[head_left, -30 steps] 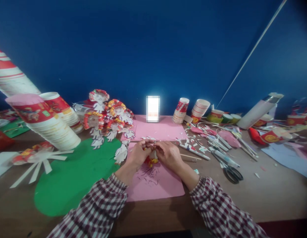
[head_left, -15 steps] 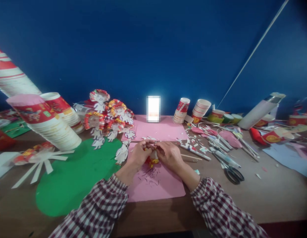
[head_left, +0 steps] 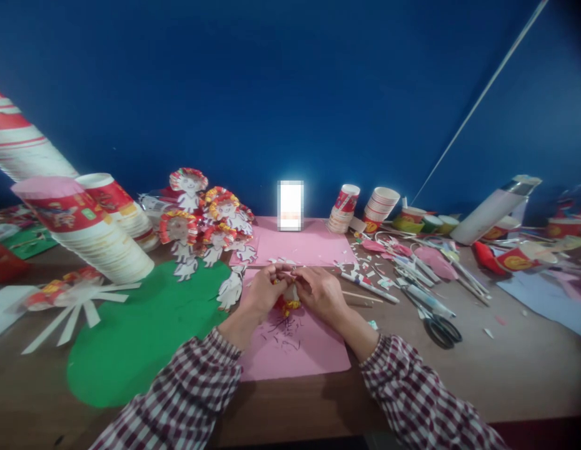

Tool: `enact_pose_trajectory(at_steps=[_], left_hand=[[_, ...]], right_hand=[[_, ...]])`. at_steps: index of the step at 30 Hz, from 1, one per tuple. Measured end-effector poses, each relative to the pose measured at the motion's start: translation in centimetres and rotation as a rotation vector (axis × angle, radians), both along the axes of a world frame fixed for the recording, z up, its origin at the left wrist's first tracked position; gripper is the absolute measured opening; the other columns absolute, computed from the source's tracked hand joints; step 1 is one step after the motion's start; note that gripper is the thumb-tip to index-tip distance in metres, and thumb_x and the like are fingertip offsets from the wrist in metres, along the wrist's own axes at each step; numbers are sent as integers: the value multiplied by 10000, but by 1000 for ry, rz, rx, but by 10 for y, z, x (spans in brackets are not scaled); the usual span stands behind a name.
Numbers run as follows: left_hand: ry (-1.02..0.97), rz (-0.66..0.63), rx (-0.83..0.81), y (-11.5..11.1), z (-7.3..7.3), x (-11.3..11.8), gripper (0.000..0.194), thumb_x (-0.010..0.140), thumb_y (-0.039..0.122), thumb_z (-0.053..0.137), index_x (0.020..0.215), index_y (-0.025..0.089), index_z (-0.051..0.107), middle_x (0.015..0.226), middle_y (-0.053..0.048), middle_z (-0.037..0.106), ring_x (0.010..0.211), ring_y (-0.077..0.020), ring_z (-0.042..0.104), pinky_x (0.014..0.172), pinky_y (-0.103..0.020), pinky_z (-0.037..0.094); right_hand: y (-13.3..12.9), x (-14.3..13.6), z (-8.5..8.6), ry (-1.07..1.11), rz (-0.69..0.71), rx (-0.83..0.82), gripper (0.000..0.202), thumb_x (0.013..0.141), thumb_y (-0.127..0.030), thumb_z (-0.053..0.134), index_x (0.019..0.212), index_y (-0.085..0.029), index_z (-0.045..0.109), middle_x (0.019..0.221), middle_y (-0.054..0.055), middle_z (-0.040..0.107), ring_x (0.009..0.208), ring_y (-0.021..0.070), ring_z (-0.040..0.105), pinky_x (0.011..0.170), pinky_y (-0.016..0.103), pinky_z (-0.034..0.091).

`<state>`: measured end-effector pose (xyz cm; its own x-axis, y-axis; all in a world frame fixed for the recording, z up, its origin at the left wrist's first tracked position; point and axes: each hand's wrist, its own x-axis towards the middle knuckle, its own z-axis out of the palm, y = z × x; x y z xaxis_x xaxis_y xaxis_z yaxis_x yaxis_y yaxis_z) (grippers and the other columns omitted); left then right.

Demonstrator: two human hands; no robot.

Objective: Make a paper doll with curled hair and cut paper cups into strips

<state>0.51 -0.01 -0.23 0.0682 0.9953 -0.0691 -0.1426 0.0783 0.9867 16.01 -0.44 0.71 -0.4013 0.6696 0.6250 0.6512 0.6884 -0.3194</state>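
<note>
Red-and-yellow fringed paper-cup piece with a white middle (head_left: 288, 301), small, pinched between both hands over the pink paper sheet (head_left: 295, 350) on the brown wooden desk (head_left: 482, 369). Left hand (head_left: 262, 290) curled shut on the piece's left side, fingertips at top. Right hand (head_left: 321, 292) curled shut on its right side, thumb and forefinger meeting the left hand's fingers just above the piece. Hands touching at the fingertips. Most of the piece is hidden by the fingers; exact shape unclear. Both sleeves red-and-white check.

Thin dark snippings (head_left: 283, 328) on the pink sheet just below the hands. Large green paper circle (head_left: 135, 337) left of the left hand, touching the pink sheet's edge. White paper doll figure (head_left: 230, 289) just beside the left hand. Cluster of paper dolls with red-yellow fringed cup hair (head_left: 206, 219) beyond the left hand. Leaning stacks of red-printed paper cups (head_left: 94, 231) far left. Black-handled scissors (head_left: 438, 328) right of the right hand, well apart. White glue stick or pen (head_left: 368, 286) near the right hand, upper right. Second pink sheet (head_left: 302, 247) beyond both hands.
</note>
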Motion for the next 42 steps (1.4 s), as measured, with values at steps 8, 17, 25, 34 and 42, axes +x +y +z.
enact_pose_trajectory(at_steps=[8,17,25,34,42], left_hand=[[6,-12,13,1,-2,0,307,641,201,712,928,137,625,694,-8,640,659,-124,600,605,-221,446],[-7,6,11,0,0,0,300,625,219,720,902,142,634,729,-21,650,711,-143,607,659,-251,461],[-3,7,-11,0,2,0,316,616,207,717,910,135,626,702,-10,637,661,-123,585,621,-234,447],[3,9,-18,-1,4,1,291,625,197,713,900,145,635,694,-9,647,668,-132,601,632,-239,460],[4,8,-1,-1,2,1,297,632,197,701,914,138,632,723,-17,647,692,-131,602,651,-241,459]], right_hand=[[0,0,-1,5,-5,3,164,835,-141,532,946,-215,629,918,41,704,855,168,632,772,275,477],[0,0,-1,6,-3,-19,173,825,-139,544,950,-219,633,938,42,703,871,179,632,780,280,477],[0,0,0,6,-2,-5,165,834,-147,533,947,-212,635,914,45,705,865,170,633,784,274,476],[0,-1,1,1,-12,-3,153,850,-162,525,950,-210,631,913,42,705,865,171,634,781,276,477],[0,0,2,1,-7,-6,154,840,-150,534,943,-209,631,910,39,706,859,178,634,776,278,477]])
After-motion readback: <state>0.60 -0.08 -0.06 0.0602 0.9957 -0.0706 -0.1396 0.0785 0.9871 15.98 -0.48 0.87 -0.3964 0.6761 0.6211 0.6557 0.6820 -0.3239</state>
